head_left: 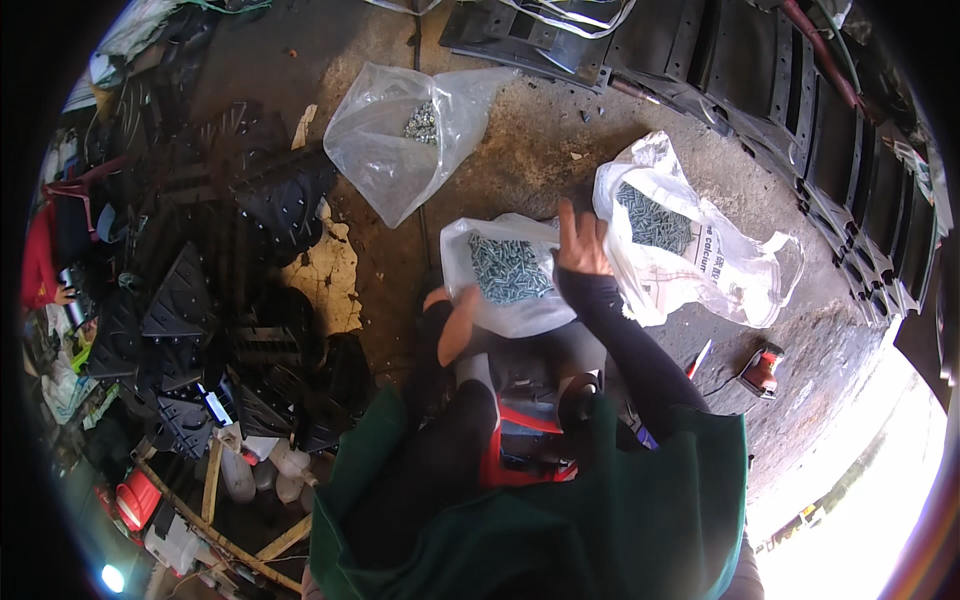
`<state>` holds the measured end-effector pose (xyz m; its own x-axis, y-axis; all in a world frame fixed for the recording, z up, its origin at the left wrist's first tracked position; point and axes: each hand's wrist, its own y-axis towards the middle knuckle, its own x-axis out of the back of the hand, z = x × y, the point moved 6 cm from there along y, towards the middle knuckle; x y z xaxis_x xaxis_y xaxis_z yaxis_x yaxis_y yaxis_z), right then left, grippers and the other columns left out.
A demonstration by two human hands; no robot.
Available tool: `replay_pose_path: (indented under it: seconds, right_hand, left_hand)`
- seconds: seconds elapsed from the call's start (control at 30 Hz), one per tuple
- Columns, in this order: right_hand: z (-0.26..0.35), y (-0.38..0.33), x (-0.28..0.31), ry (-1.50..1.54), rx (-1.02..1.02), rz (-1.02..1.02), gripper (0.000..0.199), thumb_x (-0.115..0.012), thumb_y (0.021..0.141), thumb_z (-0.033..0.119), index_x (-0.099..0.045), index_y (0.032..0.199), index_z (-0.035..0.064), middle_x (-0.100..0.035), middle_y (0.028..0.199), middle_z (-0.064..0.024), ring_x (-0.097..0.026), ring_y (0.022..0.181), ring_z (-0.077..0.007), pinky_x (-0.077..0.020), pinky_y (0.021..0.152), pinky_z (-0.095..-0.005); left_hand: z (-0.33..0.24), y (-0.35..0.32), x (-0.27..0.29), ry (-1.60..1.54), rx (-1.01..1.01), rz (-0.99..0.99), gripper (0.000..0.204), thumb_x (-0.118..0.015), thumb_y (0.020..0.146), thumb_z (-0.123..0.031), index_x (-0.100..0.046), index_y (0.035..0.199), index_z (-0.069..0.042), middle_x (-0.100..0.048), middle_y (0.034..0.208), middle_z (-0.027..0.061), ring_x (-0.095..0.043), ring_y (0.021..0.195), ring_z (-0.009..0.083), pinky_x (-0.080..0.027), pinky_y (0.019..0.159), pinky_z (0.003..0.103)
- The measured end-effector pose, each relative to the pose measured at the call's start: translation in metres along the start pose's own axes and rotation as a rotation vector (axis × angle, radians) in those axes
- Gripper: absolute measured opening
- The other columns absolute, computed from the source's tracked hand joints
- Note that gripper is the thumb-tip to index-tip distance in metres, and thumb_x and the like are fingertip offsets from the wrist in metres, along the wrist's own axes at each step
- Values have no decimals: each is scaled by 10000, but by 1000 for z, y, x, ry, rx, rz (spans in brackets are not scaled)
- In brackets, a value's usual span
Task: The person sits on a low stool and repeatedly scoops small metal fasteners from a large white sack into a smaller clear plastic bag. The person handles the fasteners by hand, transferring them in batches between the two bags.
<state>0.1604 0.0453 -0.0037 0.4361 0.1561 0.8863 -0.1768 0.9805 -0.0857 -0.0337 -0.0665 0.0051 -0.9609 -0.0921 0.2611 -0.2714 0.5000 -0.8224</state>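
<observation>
Fisheye view, ringed by a dark vignette; straight edges, such as those of the dark metal panels point(745, 70) at upper right, bend toward the rim. Strong light enters at lower right, where the scene burns out to white. At left, black brackets point(180, 300) sink into deep shadow, while a small lamp point(112, 578) glares below. Pale highlights streak the clear plastic bag point(365, 150); the left hand point(460, 320) appears slightly blurred.

The near bag point(525, 322) of screws point(508, 270) lies left of the sack point(740, 262); beyond it, the far bag point(370, 160) holds perhaps nuts point(421, 123).
</observation>
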Motion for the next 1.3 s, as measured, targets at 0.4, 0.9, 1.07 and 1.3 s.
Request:
replay_pose_path:
  seconds: [0.4, 0.9, 1.07, 1.3]
  right_hand:
    - [39, -2, 63, 130, 218, -113, 414, -632, 669, -26, -626, 1074, 63, -610, 1095, -154, -588, 1024, -366, -503, 846, -433]
    - [10, -2, -81, 50, 256, 274, 375, -565, 798, 98, -563, 1168, 157, -543, 1185, -167, -546, 1090, -371, -463, 858, -482]
    - [39, -13, -72, -140, 484, 35, 301, -546, 829, 130, -605, 1123, 152, -565, 1172, -131, -556, 1076, -337, -483, 838, -471]
    - [36, 2, -92, 41, 332, 48, 226, -631, 780, 193, -633, 998, 131, -589, 1084, -122, -581, 1016, -300, -512, 794, -416]
  left_hand:
    - [-79, -12, 31, 619, -501, -222, 193, -610, 840, -175, -666, 909, -3, -655, 775, 169, -635, 724, 356, -502, 728, 439]
    - [-57, 30, -38, 1158, -533, -61, 479, -638, 696, 3, -497, 1153, 16, -581, 1028, 196, -589, 975, 376, -498, 797, 440]
    - [-55, 47, -24, 927, -508, -133, 662, -662, 714, -21, -385, 1315, 8, -556, 1125, 223, -566, 1027, 411, -465, 857, 485]
    - [-72, 68, -17, 660, -717, -137, 596, -573, 755, -25, -404, 1326, -25, -534, 1228, 203, -606, 972, 399, -497, 837, 453]
